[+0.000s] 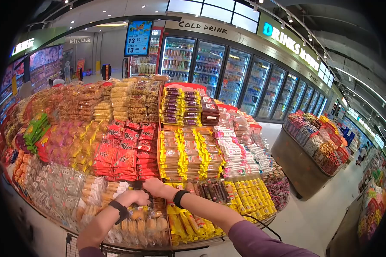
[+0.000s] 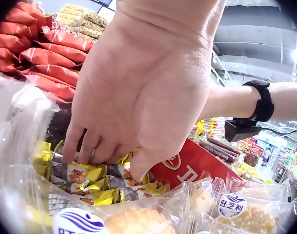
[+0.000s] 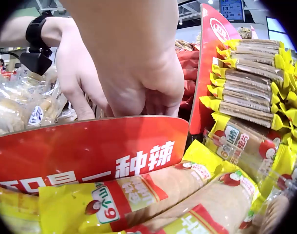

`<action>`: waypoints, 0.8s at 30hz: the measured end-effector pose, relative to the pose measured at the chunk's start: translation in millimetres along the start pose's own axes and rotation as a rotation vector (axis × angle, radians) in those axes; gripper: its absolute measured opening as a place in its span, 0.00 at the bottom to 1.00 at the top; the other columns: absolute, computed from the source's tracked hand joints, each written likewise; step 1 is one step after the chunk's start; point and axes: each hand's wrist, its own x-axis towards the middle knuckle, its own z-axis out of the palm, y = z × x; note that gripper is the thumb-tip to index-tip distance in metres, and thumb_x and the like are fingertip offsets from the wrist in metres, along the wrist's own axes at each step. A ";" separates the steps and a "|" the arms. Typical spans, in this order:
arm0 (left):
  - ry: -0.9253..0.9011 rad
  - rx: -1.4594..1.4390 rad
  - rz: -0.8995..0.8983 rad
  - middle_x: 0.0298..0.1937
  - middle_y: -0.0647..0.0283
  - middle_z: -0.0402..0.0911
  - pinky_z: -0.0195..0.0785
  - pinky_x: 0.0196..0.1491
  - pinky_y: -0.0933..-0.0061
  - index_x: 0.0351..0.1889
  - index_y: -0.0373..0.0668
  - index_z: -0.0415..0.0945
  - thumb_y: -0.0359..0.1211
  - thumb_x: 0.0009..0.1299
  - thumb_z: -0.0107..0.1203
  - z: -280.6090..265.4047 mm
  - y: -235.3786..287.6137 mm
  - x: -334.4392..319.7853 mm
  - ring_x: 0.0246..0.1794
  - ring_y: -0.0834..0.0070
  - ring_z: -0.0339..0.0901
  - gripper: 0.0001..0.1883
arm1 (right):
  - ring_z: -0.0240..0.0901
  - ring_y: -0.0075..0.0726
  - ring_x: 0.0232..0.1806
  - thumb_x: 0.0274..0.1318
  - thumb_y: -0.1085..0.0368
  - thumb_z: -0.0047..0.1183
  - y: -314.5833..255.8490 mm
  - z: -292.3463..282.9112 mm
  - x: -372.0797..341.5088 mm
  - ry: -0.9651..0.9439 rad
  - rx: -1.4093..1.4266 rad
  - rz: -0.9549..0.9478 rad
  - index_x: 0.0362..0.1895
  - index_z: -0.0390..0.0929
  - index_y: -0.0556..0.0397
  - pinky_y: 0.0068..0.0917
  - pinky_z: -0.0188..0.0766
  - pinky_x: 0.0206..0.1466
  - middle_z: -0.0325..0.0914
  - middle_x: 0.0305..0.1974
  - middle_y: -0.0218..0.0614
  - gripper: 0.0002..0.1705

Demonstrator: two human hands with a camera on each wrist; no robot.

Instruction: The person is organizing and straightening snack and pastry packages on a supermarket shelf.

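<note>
My left hand point(image 2: 148, 83) reaches palm-down into a compartment, its fingers extended onto small yellow-and-grey snack packets point(image 2: 85, 175), with the thumb apart. In the head view the left hand point(image 1: 134, 198) is beside my right hand point(image 1: 155, 187), at the front edge of the red packets point(image 1: 120, 156). The right wrist view shows the right hand point(image 3: 139, 73) with bent fingers behind a red divider point(image 3: 90, 146); its fingertips are hidden, so I cannot tell what they hold. Across from it, the left hand point(image 3: 80, 73) points its fingers down behind the same divider.
Clear-wrapped pastries point(image 1: 143, 229) fill the front of the display. Yellow-ended snack rolls point(image 3: 153, 190) lie against the divider's near side. Brown flat snacks in yellow wrappers point(image 1: 188, 154) rise behind. Another snack stand point(image 1: 306, 158) is to the right; drink fridges point(image 1: 210, 60) line the back.
</note>
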 end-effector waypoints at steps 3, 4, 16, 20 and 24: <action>-0.062 -0.004 -0.013 0.53 0.48 0.81 0.68 0.56 0.54 0.54 0.35 0.78 0.54 0.76 0.42 0.0 -3.2 5.9 0.55 0.52 0.77 0.31 | 0.81 0.51 0.35 0.53 0.68 0.52 -5.2 5.0 3.1 0.085 0.086 0.008 0.44 0.76 0.58 0.44 0.78 0.35 0.80 0.30 0.47 0.13; -0.090 -0.006 -0.013 0.53 0.48 0.81 0.68 0.55 0.54 0.54 0.34 0.78 0.55 0.75 0.42 -2.9 -2.0 4.6 0.54 0.52 0.77 0.32 | 0.81 0.52 0.35 0.52 0.68 0.53 -7.3 0.9 -0.5 0.108 0.128 0.017 0.44 0.75 0.58 0.45 0.78 0.35 0.79 0.30 0.48 0.14; -0.040 -0.007 -0.114 0.59 0.57 0.79 0.73 0.54 0.56 0.56 0.39 0.78 0.53 0.67 0.53 1.1 -18.0 5.7 0.55 0.56 0.78 0.30 | 0.80 0.58 0.36 0.45 0.72 0.59 0.1 -5.7 -10.8 0.054 0.065 0.013 0.47 0.70 0.63 0.47 0.78 0.37 0.80 0.30 0.52 0.22; -0.091 0.063 -0.132 0.58 0.55 0.80 0.74 0.50 0.57 0.56 0.38 0.77 0.41 0.66 0.50 -0.8 -12.8 9.2 0.53 0.56 0.79 0.24 | 0.81 0.57 0.36 0.46 0.73 0.57 -0.5 -23.0 -15.3 0.091 0.029 0.027 0.45 0.70 0.63 0.46 0.78 0.37 0.80 0.29 0.51 0.19; -0.016 0.118 -0.089 0.57 0.55 0.80 0.74 0.50 0.59 0.51 0.38 0.80 0.34 0.61 0.52 -1.9 -2.7 -3.7 0.53 0.57 0.80 0.21 | 0.80 0.55 0.39 0.49 0.66 0.61 7.6 -35.1 -24.6 0.159 0.073 0.035 0.35 0.77 0.60 0.46 0.78 0.41 0.80 0.32 0.51 0.12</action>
